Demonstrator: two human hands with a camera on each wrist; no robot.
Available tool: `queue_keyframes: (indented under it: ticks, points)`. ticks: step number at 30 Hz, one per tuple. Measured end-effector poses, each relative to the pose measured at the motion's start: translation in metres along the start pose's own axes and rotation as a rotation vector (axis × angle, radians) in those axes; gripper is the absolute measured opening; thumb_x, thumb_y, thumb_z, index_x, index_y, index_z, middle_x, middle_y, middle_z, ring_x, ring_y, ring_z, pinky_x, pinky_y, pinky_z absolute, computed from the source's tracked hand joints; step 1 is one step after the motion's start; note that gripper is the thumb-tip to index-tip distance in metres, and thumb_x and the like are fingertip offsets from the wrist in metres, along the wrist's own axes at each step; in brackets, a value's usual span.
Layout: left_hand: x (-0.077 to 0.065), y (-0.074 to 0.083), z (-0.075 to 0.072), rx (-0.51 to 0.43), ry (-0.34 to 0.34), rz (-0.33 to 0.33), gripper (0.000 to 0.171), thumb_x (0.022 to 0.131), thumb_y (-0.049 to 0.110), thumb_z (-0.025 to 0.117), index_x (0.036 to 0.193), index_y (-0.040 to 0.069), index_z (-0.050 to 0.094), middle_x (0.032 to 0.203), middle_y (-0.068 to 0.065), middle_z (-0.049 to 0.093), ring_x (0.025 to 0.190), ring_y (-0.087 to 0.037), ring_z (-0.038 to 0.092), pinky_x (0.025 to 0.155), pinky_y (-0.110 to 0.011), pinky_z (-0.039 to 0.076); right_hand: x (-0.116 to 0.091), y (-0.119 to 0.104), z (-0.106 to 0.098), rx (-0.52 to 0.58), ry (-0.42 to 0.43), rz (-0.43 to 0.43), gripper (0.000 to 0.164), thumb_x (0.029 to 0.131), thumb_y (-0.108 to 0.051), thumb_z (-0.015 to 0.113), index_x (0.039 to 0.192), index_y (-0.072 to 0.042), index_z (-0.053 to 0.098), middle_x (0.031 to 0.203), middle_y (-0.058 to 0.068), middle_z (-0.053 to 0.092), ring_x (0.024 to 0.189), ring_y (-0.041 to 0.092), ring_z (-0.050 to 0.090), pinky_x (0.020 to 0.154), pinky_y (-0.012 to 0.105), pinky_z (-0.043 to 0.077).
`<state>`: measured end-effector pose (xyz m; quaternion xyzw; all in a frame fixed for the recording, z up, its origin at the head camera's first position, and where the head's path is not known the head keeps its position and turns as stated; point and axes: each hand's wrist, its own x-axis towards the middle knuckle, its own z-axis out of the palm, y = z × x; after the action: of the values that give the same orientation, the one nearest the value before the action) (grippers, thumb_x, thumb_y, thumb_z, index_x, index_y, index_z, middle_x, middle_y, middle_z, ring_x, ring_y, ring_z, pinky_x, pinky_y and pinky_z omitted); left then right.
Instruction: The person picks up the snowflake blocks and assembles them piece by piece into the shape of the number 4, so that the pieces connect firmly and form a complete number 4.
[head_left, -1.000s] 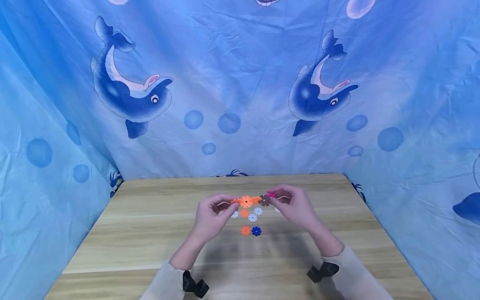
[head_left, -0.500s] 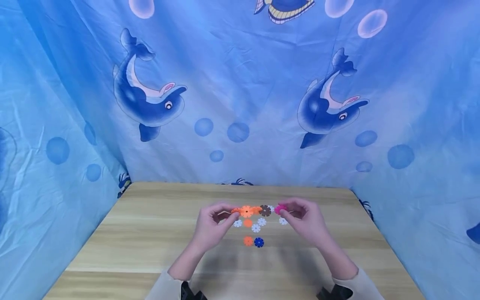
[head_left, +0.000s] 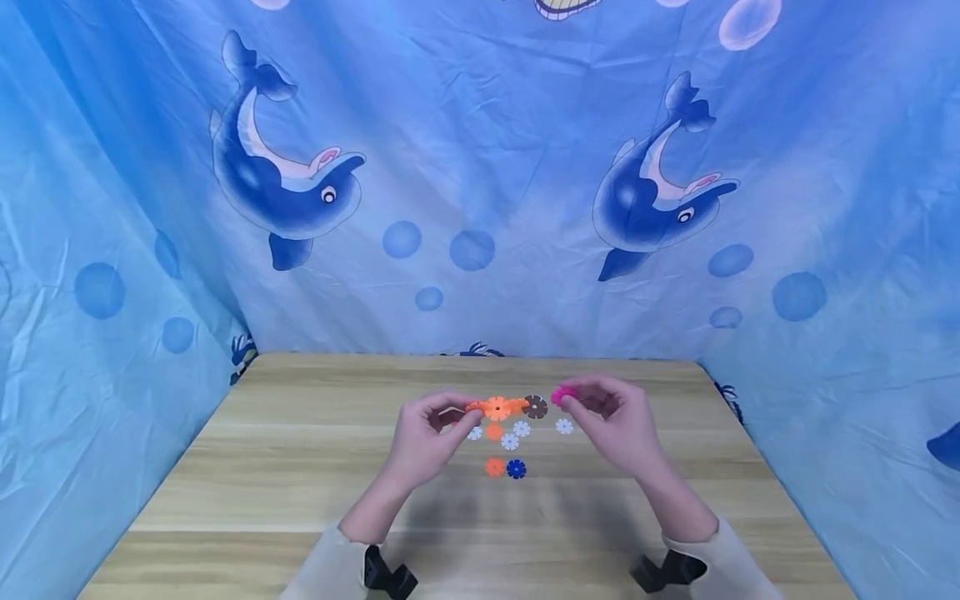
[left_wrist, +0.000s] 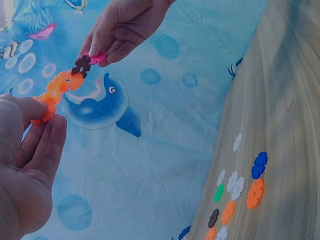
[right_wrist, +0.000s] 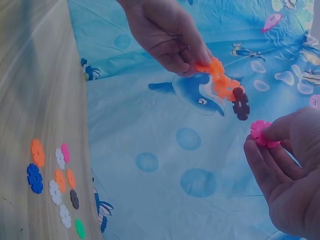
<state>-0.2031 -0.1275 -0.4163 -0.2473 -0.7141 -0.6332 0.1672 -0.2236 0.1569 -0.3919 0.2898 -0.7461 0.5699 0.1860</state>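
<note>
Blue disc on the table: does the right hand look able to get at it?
Probably yes: nothing visible covers the blue disc, though the right hand pinches a pink disc.

loose discs (head_left: 516, 469) lie on the table (head_left: 300, 467) before a curtain (head_left: 480, 150); above, a chain (head_left: 504, 407) is left of a held disc (head_left: 562, 395)

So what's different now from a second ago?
The right hand has moved the pink disc rightward, away from the brown disc; a gap now shows between them. Nothing was let go: the left hand still holds the orange chain, and the blue disc on the table stayed put.
</note>
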Motion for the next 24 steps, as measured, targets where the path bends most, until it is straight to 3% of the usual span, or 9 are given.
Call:
queue_keyframes:
  ticks: [7,14,24]
  points:
    - [0.0045,0.0052,-0.0011,-0.022,0.030,0.029,0.012,0.095,-0.003,0.076,0.106,-0.002,0.078,0.106,-0.021,0.079,0.091,-0.011,0.077,0.089,-0.028,0.066,0.0026,-0.0029,0.0034,0.033,0.002,-0.024,0.019,0.091,0.012,0.075,0.109,0.007,0.075,0.098,0.023,0.079,0.084,0.012,0.079,0.077,0.026,0.067]
    - [0.0021,0.0023,-0.0022,-0.052,0.088,-0.013,0.013,0.094,-0.003,0.076,0.107,-0.003,0.077,0.106,-0.023,0.077,0.091,-0.012,0.077,0.088,-0.030,0.067,-0.0015,-0.0015,0.0057,0.041,0.024,0.015,0.018,0.092,0.011,0.075,0.107,0.001,0.075,0.098,0.021,0.079,0.086,0.008,0.078,0.078,0.025,0.067]
    - [0.0023,0.0013,0.0028,-0.071,0.068,0.000,0.011,0.094,-0.004,0.076,0.105,-0.003,0.078,0.103,-0.024,0.077,0.089,-0.015,0.078,0.086,-0.027,0.067,-0.0011,-0.0018,0.0039,0.002,0.014,0.036,0.016,0.094,0.006,0.075,0.108,-0.003,0.076,0.099,0.018,0.080,0.087,0.009,0.078,0.079,0.024,0.066]
